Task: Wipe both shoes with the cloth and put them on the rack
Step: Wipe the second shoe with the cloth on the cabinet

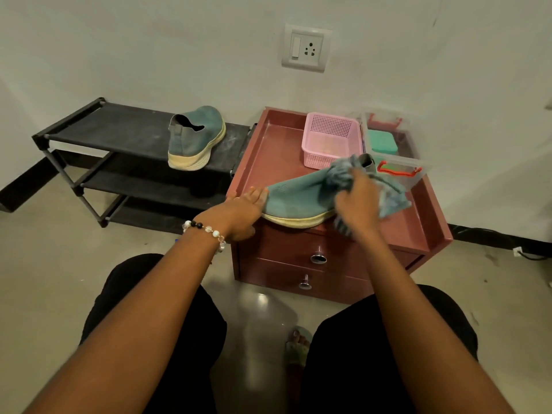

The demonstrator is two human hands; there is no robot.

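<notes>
Teal knit with a cream sole, the near shoe lies on our maroon drawer cabinet, toe leftward. Our right hand has its grip bunched around the blue-grey cloth, pressed against the shoe; our left hand, fingers straight, steadies the toe. The other shoe sits on the black rack, beside the cabinet's pink basket.

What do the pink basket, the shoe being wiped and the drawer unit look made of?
Pink basket: moulded plastic, judging by the perforated grid walls.
Shoe: teal knit-looking fabric upper, matte; cream sole, probably rubber or foam.
Drawer unit: maroon, faintly glossy, raised tray rim; likely plastic, possibly laminated board. Its knobs look like shiny metal.
</notes>
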